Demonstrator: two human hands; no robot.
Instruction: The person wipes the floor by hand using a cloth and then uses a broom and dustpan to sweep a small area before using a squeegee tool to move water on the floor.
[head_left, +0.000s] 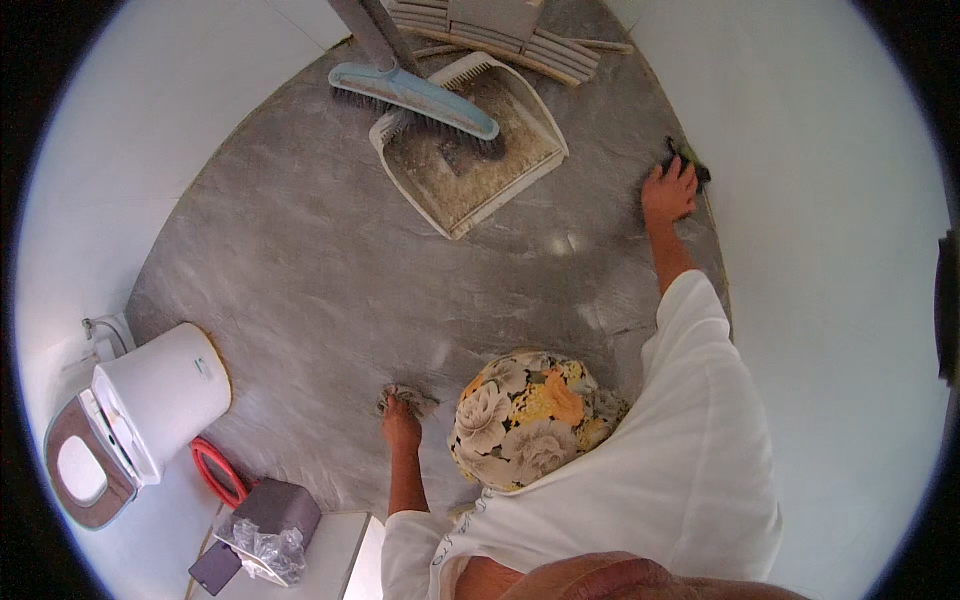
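Observation:
My right hand (670, 193) presses a dark cloth (697, 161) with some green on it against the grey floor, right at the foot of the white wall. Nearer my body, my left hand (402, 426) grips a crumpled greyish rag (415, 399) on the floor. A knee under flower-patterned fabric (525, 420) lies between my two arms. Ahead of me is a dirty white dustpan (517, 169) with dust and debris in it. The light blue head of a broom (412, 94) rests across the dustpan, bristles down.
Stacked grey strips (555, 56) lie beyond the dustpan. At the left stands a white toilet (169, 390) with its lid up. Near it are a coiled red hose (217, 472) and a dark box (281, 506) with clear plastic wrap (274, 551). White walls (817, 225) border the floor.

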